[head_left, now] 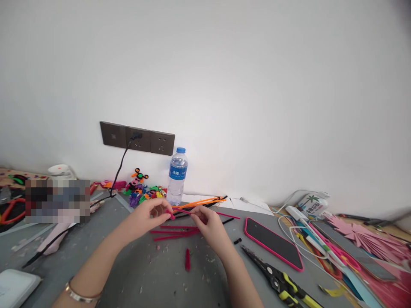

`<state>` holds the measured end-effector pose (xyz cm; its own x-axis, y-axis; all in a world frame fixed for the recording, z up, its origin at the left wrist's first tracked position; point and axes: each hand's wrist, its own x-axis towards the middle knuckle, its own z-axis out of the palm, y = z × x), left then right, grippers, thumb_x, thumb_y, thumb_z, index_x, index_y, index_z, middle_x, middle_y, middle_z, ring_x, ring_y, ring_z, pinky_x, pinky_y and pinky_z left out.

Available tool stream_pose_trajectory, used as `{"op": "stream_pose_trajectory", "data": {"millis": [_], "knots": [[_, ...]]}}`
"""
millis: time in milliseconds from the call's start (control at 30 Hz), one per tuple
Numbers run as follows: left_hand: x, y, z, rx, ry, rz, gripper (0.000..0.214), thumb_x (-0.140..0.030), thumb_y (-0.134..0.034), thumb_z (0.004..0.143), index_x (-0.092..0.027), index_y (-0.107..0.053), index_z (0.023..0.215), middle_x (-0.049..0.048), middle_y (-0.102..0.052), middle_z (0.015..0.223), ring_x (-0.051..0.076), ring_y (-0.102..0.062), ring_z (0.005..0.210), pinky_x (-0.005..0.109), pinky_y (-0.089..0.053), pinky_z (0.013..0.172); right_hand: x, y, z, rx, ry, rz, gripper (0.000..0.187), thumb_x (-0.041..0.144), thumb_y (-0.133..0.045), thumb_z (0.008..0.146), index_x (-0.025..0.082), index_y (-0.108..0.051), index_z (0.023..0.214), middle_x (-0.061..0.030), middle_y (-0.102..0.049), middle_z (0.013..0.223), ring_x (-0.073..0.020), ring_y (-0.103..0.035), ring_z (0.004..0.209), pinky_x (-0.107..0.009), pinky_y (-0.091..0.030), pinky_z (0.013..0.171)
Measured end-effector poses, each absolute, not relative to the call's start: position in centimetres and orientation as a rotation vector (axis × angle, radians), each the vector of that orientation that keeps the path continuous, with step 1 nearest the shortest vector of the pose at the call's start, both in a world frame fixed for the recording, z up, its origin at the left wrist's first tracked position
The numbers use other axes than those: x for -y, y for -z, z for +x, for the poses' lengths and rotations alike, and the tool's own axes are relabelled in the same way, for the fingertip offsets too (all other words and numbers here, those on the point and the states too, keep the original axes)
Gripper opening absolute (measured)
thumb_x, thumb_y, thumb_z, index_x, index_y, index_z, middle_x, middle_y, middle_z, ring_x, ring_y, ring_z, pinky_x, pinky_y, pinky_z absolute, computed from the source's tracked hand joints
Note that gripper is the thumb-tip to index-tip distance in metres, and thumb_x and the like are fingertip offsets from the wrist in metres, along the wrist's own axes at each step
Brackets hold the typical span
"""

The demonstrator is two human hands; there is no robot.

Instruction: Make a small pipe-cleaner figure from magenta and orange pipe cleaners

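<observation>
My left hand (153, 214) pinches the coiled or folded end of a magenta pipe cleaner (183, 211) between thumb and fingertips. The fingers of my right hand (205, 219) are closed on the same pipe cleaner a little to the right, and its straight part sticks out beyond them. Just below my hands, several loose magenta pipe cleaners (173, 233) lie on the grey mat (150, 273). A short folded magenta piece (188, 260) rests nearer to me. Behind my hands are orange pipe cleaners (202, 201), with black ones beside them.
A water bottle (177, 177) stands by the wall, beside colourful pipe-cleaner figures (138, 188). To the right lie a pink-cased phone (272, 243), black-and-yellow scissors (276, 278) and white cables. A black cord (119, 169) runs from the socket across the left side. A white box (17, 287) sits front left.
</observation>
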<state>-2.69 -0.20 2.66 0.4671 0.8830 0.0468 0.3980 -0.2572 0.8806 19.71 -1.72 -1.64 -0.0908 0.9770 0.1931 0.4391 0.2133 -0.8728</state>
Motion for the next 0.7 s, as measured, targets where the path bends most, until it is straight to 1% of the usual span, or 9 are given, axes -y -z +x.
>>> {"op": "stream_pose_trajectory", "data": {"millis": [100, 200, 267, 333, 400, 467, 567, 633, 700], "knots": [[-0.2, -2.2, -2.4, -1.091, -0.856, 1.738, 0.023, -0.043, -0.056, 0.082, -0.020, -0.060, 0.084, 0.0002, -0.060, 0.077, 0.017, -0.055, 0.070, 0.025, -0.044, 0.062, 1.4, 1.6, 19.8, 1.479, -0.820, -1.267, 0.022, 0.038, -0.052, 0.084, 0.019, -0.056, 0.073, 0.0060, -0.037, 0.055, -0.0113, -0.032, 0.050, -0.025, -0.024, 0.049], [-0.3, -1.8, -1.8, -1.091, -0.960, 1.640, 0.024, -0.044, -0.060, 0.080, -0.020, -0.060, 0.082, 0.0009, -0.062, 0.081, 0.018, -0.058, 0.076, 0.027, -0.047, 0.069, 1.4, 1.1, 19.6, 1.318, -0.908, -1.140, 0.028, 0.046, -0.056, 0.082, 0.018, -0.058, 0.077, 0.0056, -0.041, 0.054, -0.0109, -0.034, 0.048, -0.025, -0.026, 0.047], [-0.2, -1.8, -1.4, -1.067, -0.997, 1.546, 0.024, -0.043, -0.063, 0.077, -0.020, -0.062, 0.083, 0.0024, -0.065, 0.085, 0.019, -0.061, 0.082, 0.028, -0.048, 0.075, 1.7, 0.6, 19.4, 1.221, -1.001, -1.050, 0.030, 0.045, -0.059, 0.081, 0.018, -0.060, 0.092, 0.0033, -0.053, 0.058, -0.0117, -0.042, 0.048, -0.025, -0.034, 0.049], [0.0, -1.7, -1.1, -1.035, -1.020, 1.434, 0.025, -0.042, -0.066, 0.076, -0.020, -0.063, 0.087, 0.0038, -0.068, 0.089, 0.020, -0.063, 0.087, 0.028, -0.049, 0.078, 2.0, 0.2, 19.1, 1.127, -1.061, -0.973, 0.040, 0.042, -0.059, 0.082, 0.020, -0.054, 0.115, 0.0007, -0.062, 0.067, -0.0126, -0.048, 0.049, -0.027, -0.041, 0.053], [0.1, -1.6, -0.8, -1.013, -1.034, 1.340, 0.029, -0.041, -0.068, 0.075, -0.020, -0.062, 0.094, 0.0039, -0.068, 0.091, 0.020, -0.064, 0.088, 0.028, -0.050, 0.079, 2.3, -0.1, 18.9, 1.053, -1.070, -0.921, 0.052, 0.038, -0.059, 0.084, 0.024, -0.043, 0.130, -0.0003, -0.067, 0.073, -0.0121, -0.050, 0.047, -0.027, -0.043, 0.053], [0.2, -1.5, -0.6, -1.003, -1.044, 1.282, 0.032, -0.040, -0.070, 0.075, -0.021, -0.060, 0.098, 0.0027, -0.068, 0.088, 0.018, -0.064, 0.085, 0.028, -0.050, 0.078, 2.4, -0.2, 18.9, 0.999, -1.066, -0.881, 0.058, 0.036, -0.058, 0.085, 0.027, -0.036, 0.137, -0.0003, -0.068, 0.076, -0.0107, -0.049, 0.044, -0.026, -0.042, 0.050], [0.3, -1.3, -0.4, -0.985, -1.055, 1.245, 0.028, -0.039, -0.072, 0.073, -0.021, -0.059, 0.091, 0.0007, -0.066, 0.083, 0.016, -0.062, 0.079, 0.026, -0.050, 0.075, 2.3, -0.1, 19.0, 0.931, -1.098, -0.832, 0.052, 0.035, -0.059, 0.084, 0.028, -0.042, 0.133, 0.0011, -0.067, 0.074, -0.0087, -0.046, 0.040, -0.024, -0.038, 0.046], [0.3, -1.2, -0.2, -0.968, -1.069, 1.234, 0.026, -0.039, -0.072, 0.073, -0.020, -0.060, 0.087, -0.0002, -0.065, 0.080, 0.015, -0.061, 0.075, 0.026, -0.050, 0.073, 2.1, 0.0, 19.1, 0.892, -1.144, -0.804, 0.038, 0.036, -0.062, 0.082, 0.024, -0.056, 0.117, 0.0014, -0.065, 0.071, -0.0080, -0.044, 0.040, -0.024, -0.036, 0.046], [0.4, -1.2, -0.1, -0.961, -1.083, 1.224, 0.026, -0.039, -0.072, 0.073, -0.020, -0.061, 0.087, -0.0008, -0.063, 0.079, 0.014, -0.059, 0.072, 0.026, -0.050, 0.071, 2.0, 0.0, 19.1, 0.873, -1.200, -0.780, 0.028, 0.035, -0.065, 0.079, 0.021, -0.063, 0.104, 0.0009, -0.063, 0.069, -0.0090, -0.046, 0.045, -0.024, -0.036, 0.048]]}}
